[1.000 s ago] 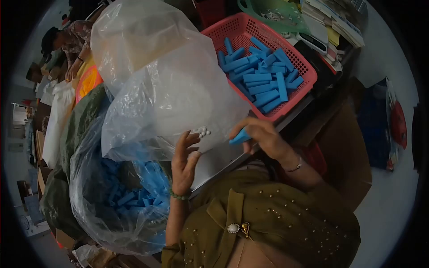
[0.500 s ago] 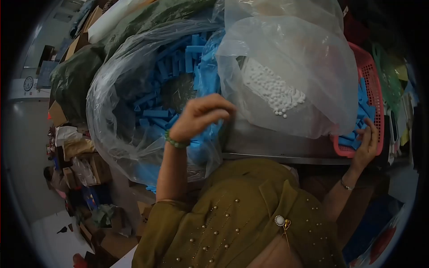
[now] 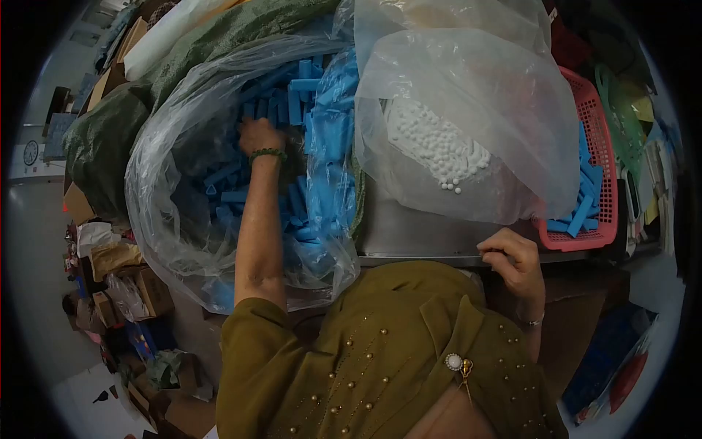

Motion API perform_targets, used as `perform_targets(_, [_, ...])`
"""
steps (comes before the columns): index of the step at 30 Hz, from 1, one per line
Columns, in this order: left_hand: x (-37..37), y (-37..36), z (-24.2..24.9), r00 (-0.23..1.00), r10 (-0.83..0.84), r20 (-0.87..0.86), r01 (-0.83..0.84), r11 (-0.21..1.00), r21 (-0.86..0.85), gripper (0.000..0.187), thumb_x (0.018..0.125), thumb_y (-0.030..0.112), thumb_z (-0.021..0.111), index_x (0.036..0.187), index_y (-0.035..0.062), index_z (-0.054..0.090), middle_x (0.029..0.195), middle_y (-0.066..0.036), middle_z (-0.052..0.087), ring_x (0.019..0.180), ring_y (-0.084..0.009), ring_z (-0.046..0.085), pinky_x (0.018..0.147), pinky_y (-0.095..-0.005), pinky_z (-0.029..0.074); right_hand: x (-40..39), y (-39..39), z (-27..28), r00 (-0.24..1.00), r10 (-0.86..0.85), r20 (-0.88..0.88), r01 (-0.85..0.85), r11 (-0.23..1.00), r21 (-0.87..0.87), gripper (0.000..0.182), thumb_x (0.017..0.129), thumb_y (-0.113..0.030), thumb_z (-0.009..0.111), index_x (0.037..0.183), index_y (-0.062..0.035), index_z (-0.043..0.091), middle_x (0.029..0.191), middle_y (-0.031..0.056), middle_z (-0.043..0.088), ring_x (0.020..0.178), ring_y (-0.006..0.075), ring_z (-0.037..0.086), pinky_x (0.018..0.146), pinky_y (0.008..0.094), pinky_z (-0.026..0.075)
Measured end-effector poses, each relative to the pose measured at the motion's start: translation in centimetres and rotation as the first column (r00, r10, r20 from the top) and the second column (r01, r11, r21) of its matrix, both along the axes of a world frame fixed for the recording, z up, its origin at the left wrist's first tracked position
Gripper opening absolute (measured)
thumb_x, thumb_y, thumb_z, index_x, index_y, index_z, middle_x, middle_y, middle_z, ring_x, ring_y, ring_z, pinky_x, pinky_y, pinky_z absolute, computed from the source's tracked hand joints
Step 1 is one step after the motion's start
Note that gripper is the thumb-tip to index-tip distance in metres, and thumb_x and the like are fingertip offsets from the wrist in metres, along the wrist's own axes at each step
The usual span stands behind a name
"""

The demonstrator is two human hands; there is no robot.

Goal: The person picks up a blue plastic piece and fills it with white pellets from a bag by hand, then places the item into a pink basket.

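My left hand [image 3: 261, 137], with a green bead bracelet at the wrist, reaches down into a large clear plastic bag [image 3: 157, 168]. It touches short blue tube-like pieces [image 3: 296, 102] heaped inside, some of them three-sided at the end. Its fingertips are hidden among the pieces. My right hand [image 3: 518, 265] hovers at the front edge of the metal table [image 3: 409, 238], its fingers curled in towards the thumb; whatever they may hold does not show. Beyond it, small white balls [image 3: 439, 143] lie on a sheet of whitish clear plastic [image 3: 504, 95].
A pink perforated basket [image 3: 610, 212] on the right holds more blue pieces [image 3: 583, 208]. Dark green sacking [image 3: 102, 139] surrounds the bag's far left side. Cardboard boxes [image 3: 152, 289] and clutter stand on the left, and papers [image 3: 651, 190] at the far right.
My left hand has moved left and away from me, down into the bag of blue pieces. My right hand has left the basket and come left to the table's front edge.
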State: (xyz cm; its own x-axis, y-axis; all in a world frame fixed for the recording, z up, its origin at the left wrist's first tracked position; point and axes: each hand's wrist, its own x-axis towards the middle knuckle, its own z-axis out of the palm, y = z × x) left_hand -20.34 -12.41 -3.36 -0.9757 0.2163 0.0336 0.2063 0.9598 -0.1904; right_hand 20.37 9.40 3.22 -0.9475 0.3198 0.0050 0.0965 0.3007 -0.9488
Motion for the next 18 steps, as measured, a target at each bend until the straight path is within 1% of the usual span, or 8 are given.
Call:
perform_targets(3, [1.6, -1.8, 0.8, 0.994, -0.050, -0.101, 0.055, 0.997, 0.046, 0.026, 0.074, 0.018, 0.068, 0.094, 0.0007, 0.070, 0.114, -0.015, 0.053, 0.108, -0.0354, 0.052, 0.082, -0.0438, 0.054, -1.4, -0.4, -0.2, 0.992, 0.087, -0.085, -0.079, 0.992, 0.099, 0.012, 0.076, 0.005, 0.064, 0.088, 0.0025, 0.064, 0.074, 0.0114, 0.061, 0.063, 0.0214, 0.058, 0.057, 0.0304, 0.044])
perform_targets(5, [2.9, -3.2, 1.2, 0.953, -0.130, -0.275, 0.162, 0.982, 0.097, 0.023, 0.074, 0.015, 0.068, 0.091, -0.0009, 0.066, 0.109, -0.016, 0.054, 0.104, -0.0360, 0.054, 0.079, -0.0447, 0.053, -2.1, -0.4, -0.9, 0.991, 0.095, -0.100, -0.083, 0.990, 0.113, 0.012, 0.076, 0.003, 0.064, 0.088, 0.0020, 0.064, 0.075, 0.0114, 0.061, 0.063, 0.0219, 0.058, 0.057, 0.0306, 0.044])
perform_targets(8, [4.7, -5.1, 2.1, 0.942, -0.164, -0.294, 0.228, 0.953, 0.198, 0.021, 0.075, 0.015, 0.067, 0.088, 0.0002, 0.060, 0.102, -0.017, 0.056, 0.096, -0.0367, 0.057, 0.076, -0.0453, 0.051, -2.8, -0.6, -1.7, 0.995, 0.069, -0.079, -0.060, 0.993, 0.102, 0.011, 0.078, 0.000, 0.065, 0.088, 0.0010, 0.064, 0.075, 0.0111, 0.061, 0.064, 0.0225, 0.058, 0.058, 0.0309, 0.045])
perform_targets(10, [5.9, -6.1, 3.4, 0.958, -0.189, -0.214, 0.255, 0.906, 0.339, 0.022, 0.076, 0.016, 0.066, 0.088, 0.0014, 0.055, 0.097, -0.016, 0.056, 0.088, -0.0371, 0.058, 0.074, -0.0457, 0.049, -3.2, -1.1, -2.1, 0.998, 0.034, -0.045, -0.030, 0.996, 0.078, 0.009, 0.079, -0.001, 0.065, 0.088, 0.0006, 0.064, 0.076, 0.0109, 0.061, 0.064, 0.0227, 0.058, 0.058, 0.0310, 0.045])
perform_targets(12, [6.5, -7.2, 3.4, 0.950, -0.230, -0.211, 0.291, 0.895, 0.337, 0.022, 0.076, 0.016, 0.067, 0.088, 0.0016, 0.055, 0.097, -0.016, 0.056, 0.086, -0.0370, 0.058, 0.073, -0.0454, 0.048, -3.7, -1.5, -2.5, 0.996, 0.015, -0.092, -0.015, 1.000, 0.004, 0.007, 0.080, -0.004, 0.065, 0.086, 0.0001, 0.064, 0.077, 0.0113, 0.061, 0.065, 0.0240, 0.058, 0.059, 0.0319, 0.045])
perform_targets(14, [7.4, -8.1, 3.5, 0.942, -0.255, -0.220, 0.317, 0.890, 0.327, 0.022, 0.076, 0.016, 0.067, 0.088, 0.0019, 0.055, 0.097, -0.015, 0.056, 0.084, -0.0368, 0.058, 0.072, -0.0452, 0.048, -3.8, -2.0, -3.1, 0.995, 0.023, -0.102, -0.020, 0.999, 0.026, 0.007, 0.081, -0.004, 0.065, 0.086, 0.0003, 0.063, 0.077, 0.0117, 0.061, 0.065, 0.0245, 0.058, 0.059, 0.0326, 0.045])
perform_targets(17, [9.0, -8.9, 4.4, 0.960, -0.207, -0.189, 0.256, 0.923, 0.287, 0.021, 0.075, 0.012, 0.066, 0.090, 0.0022, 0.056, 0.098, -0.014, 0.057, 0.084, -0.0362, 0.059, 0.072, -0.0454, 0.048, -3.3, -2.2, -3.5, 0.993, 0.029, -0.111, -0.025, 0.999, 0.040, 0.008, 0.081, -0.006, 0.065, 0.086, 0.0007, 0.063, 0.078, 0.0123, 0.061, 0.065, 0.0255, 0.058, 0.059, 0.0334, 0.045])
perform_targets(18, [10.1, -8.9, 5.3, 0.944, -0.223, -0.241, 0.294, 0.902, 0.316, 0.020, 0.074, 0.009, 0.066, 0.091, 0.0023, 0.056, 0.098, -0.014, 0.057, 0.086, -0.0357, 0.059, 0.072, -0.0445, 0.048, -3.0, -2.3, -3.6, 0.995, 0.020, -0.095, -0.017, 0.999, 0.031, 0.009, 0.081, -0.006, 0.066, 0.086, 0.0008, 0.063, 0.079, 0.0126, 0.061, 0.066, 0.0260, 0.058, 0.060, 0.0336, 0.046])
